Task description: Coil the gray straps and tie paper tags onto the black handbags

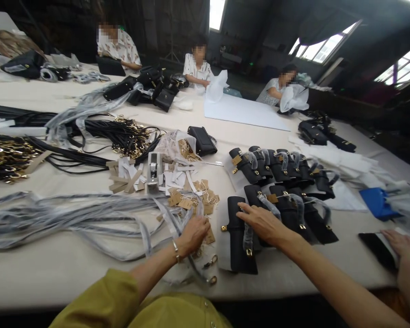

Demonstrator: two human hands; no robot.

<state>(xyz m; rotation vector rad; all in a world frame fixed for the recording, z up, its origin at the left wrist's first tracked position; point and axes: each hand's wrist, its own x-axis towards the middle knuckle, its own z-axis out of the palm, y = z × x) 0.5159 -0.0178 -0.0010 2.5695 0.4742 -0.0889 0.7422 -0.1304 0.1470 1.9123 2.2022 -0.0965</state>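
Observation:
My left hand (193,236) has its fingers curled around a plastic-wrapped strap (196,269), beside brown paper tags (178,199) with strings. Gold hooks show at the strap's near end. My right hand (263,224) reaches over the nearest black handbag (237,239), fingertips bent together at its upper part; what exactly they pinch is partly hidden. This bag lies on a pale sheet and has a wrapped handle (248,238) and gold fittings. Several similar handbags (283,169) with wrapped handles are lined up in rows behind it, some with tags.
Wrapped straps (71,216) spread across the left. Behind them lie black straps with gold clasps (131,136), paper strips (128,175) and a tape dispenser (153,169). At right, a co-worker's hand (401,243) rests on a black piece near a blue object (379,202). Three people work across the table.

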